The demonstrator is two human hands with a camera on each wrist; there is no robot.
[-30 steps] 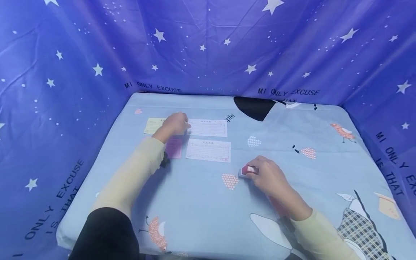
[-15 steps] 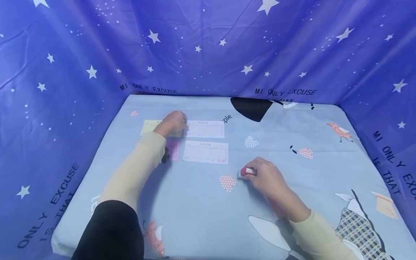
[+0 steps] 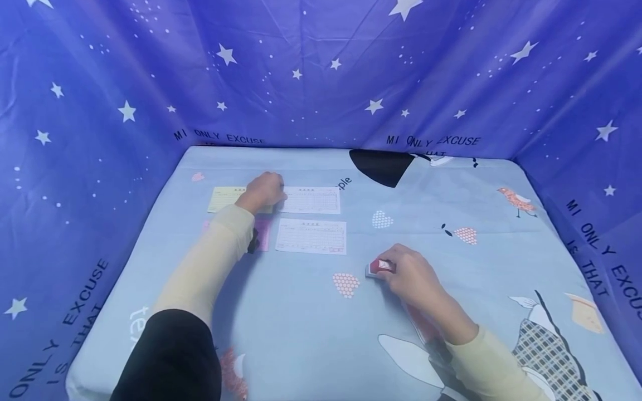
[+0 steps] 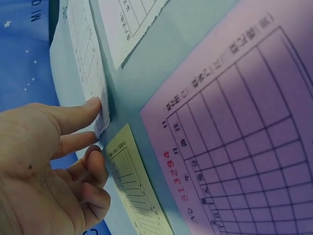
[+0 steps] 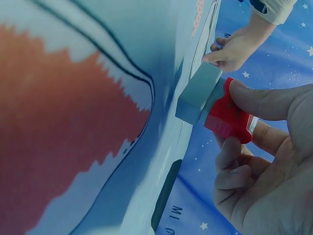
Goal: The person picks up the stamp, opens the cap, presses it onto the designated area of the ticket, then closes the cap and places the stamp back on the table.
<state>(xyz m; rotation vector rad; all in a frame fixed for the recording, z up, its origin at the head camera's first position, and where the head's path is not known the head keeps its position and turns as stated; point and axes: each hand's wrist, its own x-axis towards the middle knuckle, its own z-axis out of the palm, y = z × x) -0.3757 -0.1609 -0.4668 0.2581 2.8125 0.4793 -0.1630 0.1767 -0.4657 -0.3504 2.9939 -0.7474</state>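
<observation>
My left hand (image 3: 263,190) reaches to the back row of paper slips. Its thumb and index finger pinch the left corner of the far white receipt slip (image 3: 313,200), which rises a little from the cloth in the left wrist view (image 4: 100,115). A yellow slip (image 3: 220,196) lies partly under that wrist, with a pink slip (image 4: 234,127) nearer me, half hidden by the sleeve. Another white slip (image 3: 311,236) bears a red mark at its lower right corner. Over to the right, my right hand (image 3: 413,273) holds a red stamp (image 5: 227,115) with a grey-blue cap (image 5: 198,93) on its end.
A light blue printed cloth (image 3: 301,312) with hearts, birds and leaves covers the table. Purple-blue star-printed curtains (image 3: 281,67) enclose it at the back and both sides.
The head view has turned slightly, so the slips and table appear shifted left. My left hand stays at the far white slip's edge, and my right hand keeps its hold on the stamp.
</observation>
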